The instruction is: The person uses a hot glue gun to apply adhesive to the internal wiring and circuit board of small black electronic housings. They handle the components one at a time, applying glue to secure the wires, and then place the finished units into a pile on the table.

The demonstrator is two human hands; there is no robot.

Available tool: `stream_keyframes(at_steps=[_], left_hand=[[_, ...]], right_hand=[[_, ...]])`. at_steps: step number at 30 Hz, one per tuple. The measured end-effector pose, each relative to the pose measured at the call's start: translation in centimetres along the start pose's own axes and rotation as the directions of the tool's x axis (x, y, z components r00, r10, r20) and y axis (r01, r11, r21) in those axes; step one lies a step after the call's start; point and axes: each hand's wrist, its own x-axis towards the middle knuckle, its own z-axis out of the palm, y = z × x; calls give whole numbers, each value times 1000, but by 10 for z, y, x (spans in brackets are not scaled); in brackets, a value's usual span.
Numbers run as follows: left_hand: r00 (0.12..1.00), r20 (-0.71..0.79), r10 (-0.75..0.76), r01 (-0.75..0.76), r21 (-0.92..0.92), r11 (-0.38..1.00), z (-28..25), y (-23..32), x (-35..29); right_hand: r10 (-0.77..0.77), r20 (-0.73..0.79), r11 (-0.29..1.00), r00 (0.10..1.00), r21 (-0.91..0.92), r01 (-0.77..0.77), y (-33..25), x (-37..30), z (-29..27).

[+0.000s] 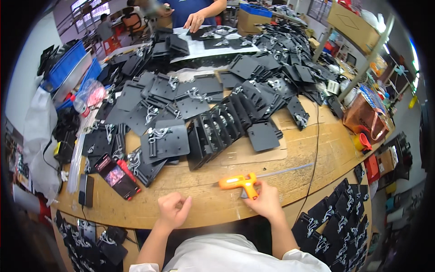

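My right hand (266, 202) is wrapped around the handle of an orange hot glue gun (239, 182) low over the wooden bench (208, 195). The gun's nozzle points left, and a long translucent glue stick (290, 169) runs out to its right. My left hand (174, 210) is curled into a loose fist at the bench's near edge, with nothing visible in it. Beyond both hands, several black plates (215, 131) stand in a leaning row. A flat black plate with white wires (166, 138) lies left of that row, and another black plate (264, 136) lies right of it.
A lit phone (117, 176) rests at the left. Down the right side runs a black cable (316, 149). Heaps of black plates (285, 59) fill the far bench, where a co-worker's hand (195, 21) touches some. More wired plates (337, 222) lie lower right. A red-yellow tape roll (362, 142) sits at the right edge.
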Motion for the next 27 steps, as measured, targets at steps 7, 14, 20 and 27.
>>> stream_keyframes(at_steps=[7, 14, 20, 27], left_hand=[[971, -25, 238, -220, 306, 926, -5, 23, 97], [955, 72, 288, -296, 171, 940, -5, -5, 134], [916, -255, 308, -229, 299, 927, -3, -23, 116], [856, -516, -15, 6, -20, 1000, -47, -11, 6]], right_hand=[[4, 28, 321, 1000, 947, -27, 47, -8, -16], [-301, 112, -401, 947, 886, -232, 40, -19, -14], [-289, 155, -244, 945, 942, -229, 9, -18, 9], [-250, 98, 57, 963, 995, -86, -20, -37, 11]])
